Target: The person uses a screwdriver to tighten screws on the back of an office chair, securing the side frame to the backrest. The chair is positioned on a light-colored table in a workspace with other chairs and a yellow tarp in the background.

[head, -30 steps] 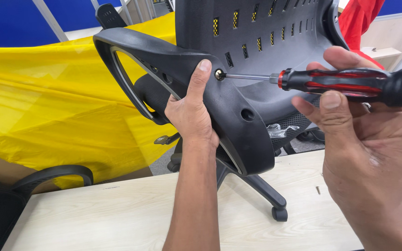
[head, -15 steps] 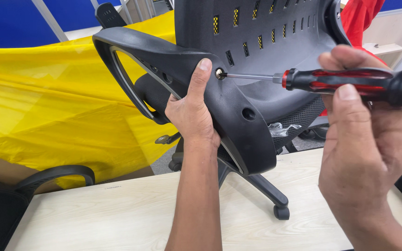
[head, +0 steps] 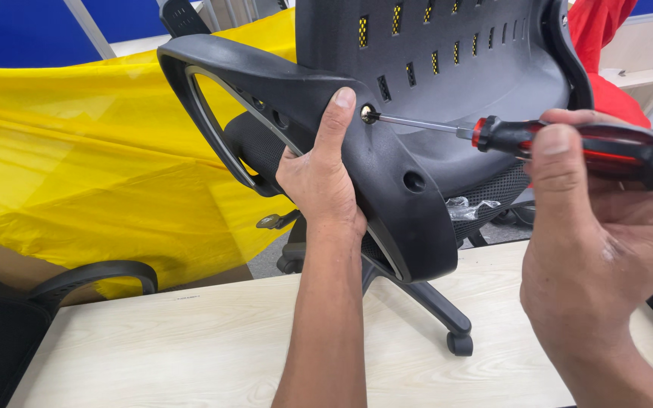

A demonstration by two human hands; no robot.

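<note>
My left hand (head: 320, 181) grips the black plastic armrest (head: 266, 91) of an office chair, its thumb lying beside a silver screw (head: 369, 115) in the armrest bracket. My right hand (head: 598, 249) is closed around the red-and-black handle of a screwdriver (head: 568, 143). The metal shaft runs left and its tip sits in the screw head. An empty round hole (head: 414, 181) lies lower on the same bracket. The chair's dark grey slotted backrest (head: 447, 68) stands behind.
A light wooden tabletop (head: 190, 347) lies below my arms. The chair's base with a castor wheel (head: 459, 344) rests on it. Yellow plastic sheeting (head: 77, 166) covers the left background. A second black armrest (head: 92, 276) sits at lower left. Red fabric (head: 598, 38) hangs at top right.
My right hand has turned on the screwdriver handle, its fingers shifting round it. The tip stays in the screw and my left hand keeps its hold on the armrest.
</note>
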